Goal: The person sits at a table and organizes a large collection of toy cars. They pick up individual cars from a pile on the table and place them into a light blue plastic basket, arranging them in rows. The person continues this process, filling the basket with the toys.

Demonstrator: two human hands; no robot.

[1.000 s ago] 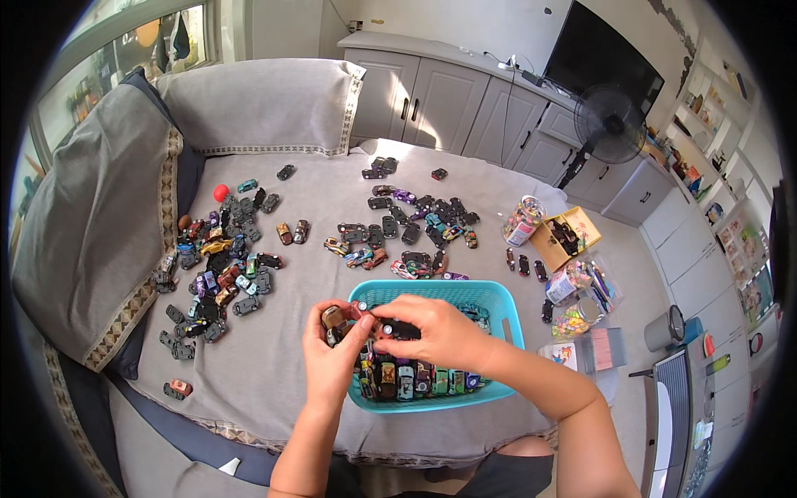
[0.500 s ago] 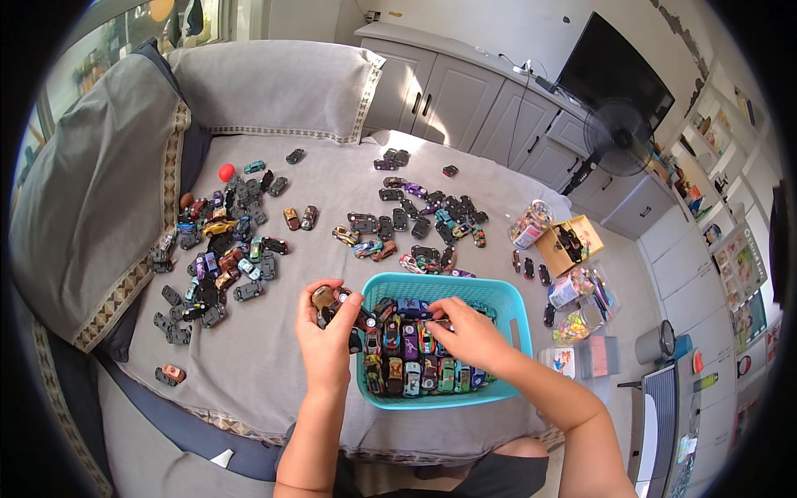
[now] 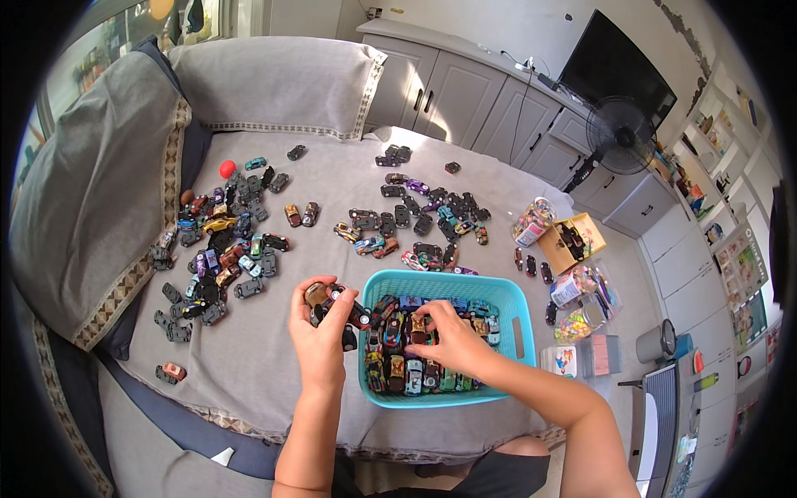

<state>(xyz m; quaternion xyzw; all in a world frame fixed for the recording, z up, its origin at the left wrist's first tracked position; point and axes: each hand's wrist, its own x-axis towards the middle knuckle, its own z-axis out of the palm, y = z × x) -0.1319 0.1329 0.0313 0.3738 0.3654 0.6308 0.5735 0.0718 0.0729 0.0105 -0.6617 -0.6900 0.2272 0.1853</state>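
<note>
On my far left, in front of a grey draped cushion (image 3: 100,191), I see a broad jumble of loose toy cars (image 3: 220,225) on the couch cover (image 3: 249,357), many wheels-up, with a red ball (image 3: 227,169) at its far edge. Right of the jumble, a pair of brownish cars (image 3: 292,216) sits apart.

Next is my left hand (image 3: 318,344), raised just beside the basket's left end. Its fingers curl around a small bunch of cars (image 3: 318,295), a brown one uppermost, the thumb pressed against them — I cannot tell how many there are.

Beyond the basket lies a second loose cluster (image 3: 402,216). The turquoise basket (image 3: 448,280) itself holds cars side by side in rows. My right hand (image 3: 455,342) reaches in over its middle, thumb and forefinger parted just enough to span a gold-brown car (image 3: 418,327) between them. I cannot tell whether that car rests on anything.

Farther right are a few dark cars (image 3: 531,266), a clear jar (image 3: 533,220) of colourful bits and an open wooden box (image 3: 594,232).

As for progress, I judge the basket's near row well filled; my hand hides part of the rest. Plenty is left outside — the jumble, the cluster, the stragglers and the left hand's bunch.
</note>
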